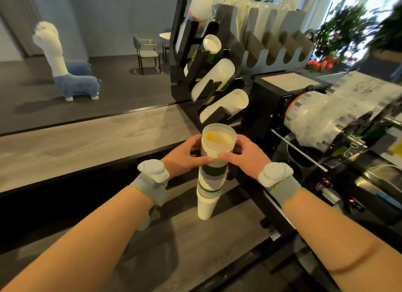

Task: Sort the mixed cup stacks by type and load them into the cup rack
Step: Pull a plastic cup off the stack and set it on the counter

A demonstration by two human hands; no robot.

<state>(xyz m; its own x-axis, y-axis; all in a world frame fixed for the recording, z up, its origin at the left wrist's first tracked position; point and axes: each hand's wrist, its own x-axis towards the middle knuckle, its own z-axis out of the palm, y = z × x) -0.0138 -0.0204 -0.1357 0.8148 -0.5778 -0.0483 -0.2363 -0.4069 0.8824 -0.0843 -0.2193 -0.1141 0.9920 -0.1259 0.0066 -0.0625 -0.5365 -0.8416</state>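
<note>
The fingers (203,160) of the left hand (182,154) curl round the upper end of the mixed cup stack (210,183), the thumb laid across its front just under the top cup (218,139). The fingers (226,155) of the right hand (250,156) clamp the same spot from the other side, so the 2 thumbs nearly meet at the front. The top cup is translucent plastic with a yellow glow inside. Below it come a dark green cup, grey and white bands, then plain white paper cups at the foot. The stack leans slightly, its base low over the wooden surface (185,243); whether it touches there I cannot tell. Each wrist wears a grey band with a white pod, the left wristband (152,172) and the right wristband (275,175). Just beyond the stack stands the black cup rack (185,58) with slanted slots: a pale stack (200,6) at the top, then green cups (210,44), then a translucent stack (219,74), then white cups (235,102) lowest, nearest the hands. To the right of the rack sits a black sealing machine (272,100) carrying a film roll (315,111). Behind it rises a grey holder (272,43) filled with white sleeves. A raised wooden ledge (87,143) runs left of the hands, and past it an alpaca-shaped stool (71,80) and a chair (148,52) stand on the floor.
</note>
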